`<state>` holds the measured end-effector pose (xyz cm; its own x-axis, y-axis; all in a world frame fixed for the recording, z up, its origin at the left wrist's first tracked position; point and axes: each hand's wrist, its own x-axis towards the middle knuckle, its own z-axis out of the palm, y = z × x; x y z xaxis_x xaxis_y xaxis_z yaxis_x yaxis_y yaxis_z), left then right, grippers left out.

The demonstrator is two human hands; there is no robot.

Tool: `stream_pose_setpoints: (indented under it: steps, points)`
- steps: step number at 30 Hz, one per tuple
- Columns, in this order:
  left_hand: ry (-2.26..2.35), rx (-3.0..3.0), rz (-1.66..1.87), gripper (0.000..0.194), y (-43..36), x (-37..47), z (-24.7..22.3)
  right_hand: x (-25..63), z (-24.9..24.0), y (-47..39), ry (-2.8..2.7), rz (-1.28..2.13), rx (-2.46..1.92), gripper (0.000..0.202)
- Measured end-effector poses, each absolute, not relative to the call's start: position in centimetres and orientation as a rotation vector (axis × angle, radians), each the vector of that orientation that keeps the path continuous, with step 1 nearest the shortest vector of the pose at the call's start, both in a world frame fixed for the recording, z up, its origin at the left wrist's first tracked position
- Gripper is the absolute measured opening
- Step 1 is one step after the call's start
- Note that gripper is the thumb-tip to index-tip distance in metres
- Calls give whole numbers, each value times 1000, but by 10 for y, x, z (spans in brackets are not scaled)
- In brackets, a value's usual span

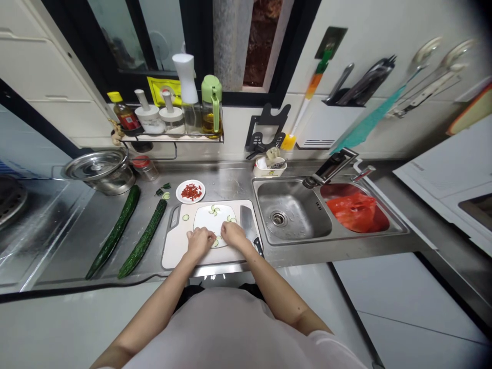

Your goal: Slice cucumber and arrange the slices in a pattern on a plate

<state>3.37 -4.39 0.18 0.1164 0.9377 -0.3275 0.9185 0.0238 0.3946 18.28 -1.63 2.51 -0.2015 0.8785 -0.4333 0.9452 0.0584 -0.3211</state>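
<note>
A white square plate (213,217) lies on the cutting board (177,251), with thin green-edged slices (214,209) arranged near its sides. My left hand (200,240) is at the plate's near left part, fingers pinched beside the slices at the front edge; what they hold is too small to name. Over the right part of the plate, my right hand (232,233) is closed with its fingertips hidden. A knife (248,224) with a black handle rests on the board's right side. One loose slice (185,217) sits on the board's left. Chopped red pieces (191,191) fill a small dish (179,194) behind the board.
Two cucumbers (115,233) (144,239) lie left of the board. A lidded steel pot (103,171) and a jar (145,168) stand behind them. To the right is a double sink (294,210), with a red bag (353,211) in its right basin. Bottles (211,110) line a shelf.
</note>
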Motion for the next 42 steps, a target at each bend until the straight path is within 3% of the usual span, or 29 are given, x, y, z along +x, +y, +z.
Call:
stream_pose_setpoints:
  steps: [7,13,19,33,42]
  points:
    - [1810,1664,241,19,-41,28,-4,203,31,-23,2417,-988,2282,23]
    - [2051,1426,641,35,-28,1,-5,223,38,-37,2436,-1094,2918,33]
    - [2168,1226,926,40,-21,-34,-9,238,42,-43,2688,-1243,3224,26]
    - [2425,1407,434,34,-3,-50,-18,238,25,-43,2622,-1372,3157,25]
    - [2455,1443,337,31,9,-47,-34,238,9,-47,2623,-1386,3047,25]
